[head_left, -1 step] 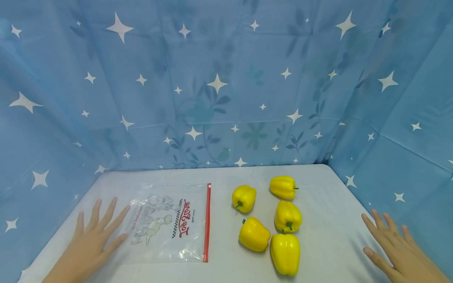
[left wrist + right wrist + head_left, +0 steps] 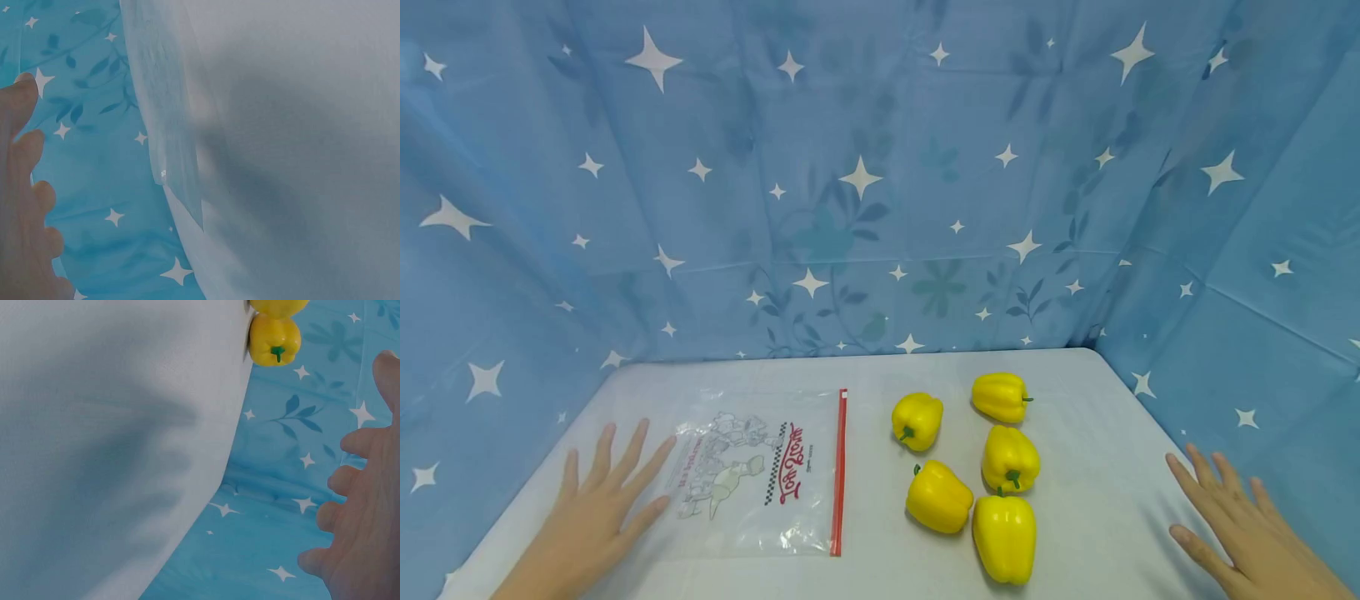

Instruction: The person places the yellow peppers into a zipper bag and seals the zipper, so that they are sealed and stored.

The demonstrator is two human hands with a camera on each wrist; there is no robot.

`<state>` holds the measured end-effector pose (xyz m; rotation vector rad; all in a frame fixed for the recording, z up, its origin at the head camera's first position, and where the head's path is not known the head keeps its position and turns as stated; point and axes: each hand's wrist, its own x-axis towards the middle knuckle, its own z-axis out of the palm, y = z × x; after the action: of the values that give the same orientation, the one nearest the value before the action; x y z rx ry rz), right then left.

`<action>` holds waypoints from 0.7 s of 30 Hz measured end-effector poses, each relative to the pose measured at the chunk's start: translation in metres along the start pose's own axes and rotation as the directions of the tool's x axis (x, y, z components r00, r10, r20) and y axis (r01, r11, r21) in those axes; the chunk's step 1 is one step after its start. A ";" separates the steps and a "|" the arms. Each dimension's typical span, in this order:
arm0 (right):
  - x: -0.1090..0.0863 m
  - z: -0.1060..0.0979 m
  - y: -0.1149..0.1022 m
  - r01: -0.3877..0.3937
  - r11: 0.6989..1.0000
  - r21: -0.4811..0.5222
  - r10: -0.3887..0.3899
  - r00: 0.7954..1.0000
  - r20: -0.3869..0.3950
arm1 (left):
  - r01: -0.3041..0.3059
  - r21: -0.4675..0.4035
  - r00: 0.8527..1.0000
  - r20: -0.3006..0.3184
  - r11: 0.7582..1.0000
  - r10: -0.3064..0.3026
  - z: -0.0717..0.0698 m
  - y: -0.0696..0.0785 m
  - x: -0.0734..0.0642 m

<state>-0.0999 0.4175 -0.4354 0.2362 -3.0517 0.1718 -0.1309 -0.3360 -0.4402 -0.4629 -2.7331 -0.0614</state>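
My left hand [image 2: 587, 517], fingers straight and spread, is over the left side of the table beside a clear zip bag [image 2: 808, 521]. The bag lies flat, with cartoon figures and red lettering printed on it and a red zip strip [image 2: 838, 475] along its right edge. Several yellow bell peppers [image 2: 940, 497] with green stems lie right of the bag. On the far right my right hand [image 2: 1247, 525] is spread, holding nothing, well apart from the peppers. In the right wrist view a pepper [image 2: 275, 340] shows past that hand, near the top edge.
A white table [image 2: 1097, 467] carries everything. Blue curtains [image 2: 880, 208] with white stars and leaf patterns stand behind it and along both sides. Shadows of the hands fall on the tabletop in both wrist views.
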 end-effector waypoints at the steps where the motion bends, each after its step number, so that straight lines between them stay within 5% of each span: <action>1: -0.001 0.000 0.000 -0.004 1.000 0.004 0.004 1.000 0.005 | 0.001 -0.002 1.000 0.003 1.000 -0.001 -0.001 0.001 0.000; 7: -0.004 0.000 -0.002 -0.005 0.999 0.044 0.005 1.000 0.005 | 0.004 -0.015 1.000 0.017 1.000 -0.004 -0.005 0.008 -0.001; 18: -0.008 -0.007 -0.012 0.046 0.992 0.117 -0.029 0.989 -0.143 | 0.023 -0.048 0.999 0.028 0.999 -0.022 -0.009 0.023 0.000; 21: -0.009 -0.007 -0.016 0.026 0.989 0.148 -0.006 0.991 -0.130 | 0.023 -0.056 1.000 0.012 0.998 -0.022 -0.011 0.030 0.001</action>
<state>-0.0883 0.4037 -0.4277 0.2483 -2.9097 0.3999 -0.1178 -0.3087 -0.4302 -0.4491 -2.7536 -0.1416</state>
